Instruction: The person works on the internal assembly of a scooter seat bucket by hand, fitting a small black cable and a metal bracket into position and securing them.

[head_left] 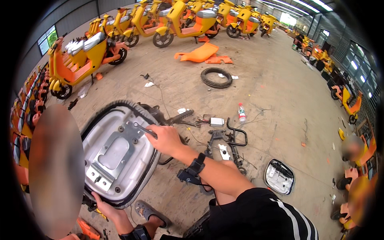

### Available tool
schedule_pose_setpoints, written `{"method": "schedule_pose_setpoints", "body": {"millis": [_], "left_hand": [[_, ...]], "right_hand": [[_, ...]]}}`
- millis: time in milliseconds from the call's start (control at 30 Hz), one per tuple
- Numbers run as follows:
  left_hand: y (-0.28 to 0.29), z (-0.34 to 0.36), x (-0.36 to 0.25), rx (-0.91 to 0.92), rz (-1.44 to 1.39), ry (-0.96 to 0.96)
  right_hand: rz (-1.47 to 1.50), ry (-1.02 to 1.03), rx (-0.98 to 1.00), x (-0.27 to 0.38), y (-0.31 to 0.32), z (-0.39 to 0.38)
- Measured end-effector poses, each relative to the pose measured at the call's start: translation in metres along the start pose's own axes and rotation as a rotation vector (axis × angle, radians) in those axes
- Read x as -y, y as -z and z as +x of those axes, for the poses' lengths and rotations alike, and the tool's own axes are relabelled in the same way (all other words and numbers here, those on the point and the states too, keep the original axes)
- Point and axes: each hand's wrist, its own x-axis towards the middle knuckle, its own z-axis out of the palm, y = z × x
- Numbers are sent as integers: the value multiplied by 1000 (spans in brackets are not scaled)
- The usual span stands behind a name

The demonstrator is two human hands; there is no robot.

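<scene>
An upturned scooter seat point(94, 151) tilts in front of me at the left, its white underside facing me and a black rim around it. A metal bracket point(127, 135) with a rounded opening lies along its middle, among several bolts. In my right hand point(167, 140), fingers closed, is a wrench point(145, 130), its ring end at the upper part of the bracket. My left hand point(106, 206) grips the seat's lower edge; its fingers are partly hidden beneath it. What supports the seat underneath is mostly hidden.
Scooter frame parts point(218, 136), a silver controller box point(217, 121) and a bottle point(241, 113) lie right of the seat. Another seat point(279, 177) is farther right. Beyond are a tire point(216, 77), an orange panel point(200, 53) and rows of yellow scooters point(174, 22).
</scene>
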Motion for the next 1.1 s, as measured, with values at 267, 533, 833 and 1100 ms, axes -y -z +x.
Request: {"method": "schedule_pose_setpoints", "body": {"millis": [267,533,833,1100], "left_hand": [[3,4,2,18,-16,3],[7,5,-1,-49,85,5],[1,3,1,-26,40,-58],[-2,-6,-3,-36,13,-70]], "right_hand": [[69,61,-158,-4,-5,5],[-191,235,-47,-9,5,1],[-196,209,27,-7,11,-1],[-196,244,67,-5,6,5]]}}
